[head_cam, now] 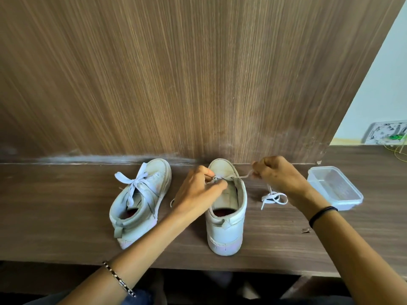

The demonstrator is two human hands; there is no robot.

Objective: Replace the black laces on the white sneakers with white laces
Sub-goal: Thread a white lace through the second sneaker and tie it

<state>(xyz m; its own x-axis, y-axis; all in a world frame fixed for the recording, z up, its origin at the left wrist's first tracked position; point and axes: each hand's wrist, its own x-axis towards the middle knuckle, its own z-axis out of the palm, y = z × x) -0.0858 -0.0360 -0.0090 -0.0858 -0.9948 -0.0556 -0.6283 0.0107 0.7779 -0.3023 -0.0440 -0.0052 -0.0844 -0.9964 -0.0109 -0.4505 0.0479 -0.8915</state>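
Two white sneakers stand on the wooden desk, toes toward the back panel. The left sneaker [141,201] is fully laced with a white lace tied in a bow. My left hand [198,192] rests over the front of the right sneaker [226,219] and pinches the white lace [244,176] at the eyelets. My right hand [275,172] grips the same lace to the right of the toe and holds it taut. The lace's free end [274,198] lies coiled on the desk under my right wrist. No black lace is visible.
A clear plastic container [335,188] sits at the right of the desk. A tall wooden panel [176,84] rises right behind the shoes. A socket plate with thin wires [387,134] is at the far right. The desk's front edge [198,266] runs below the shoes.
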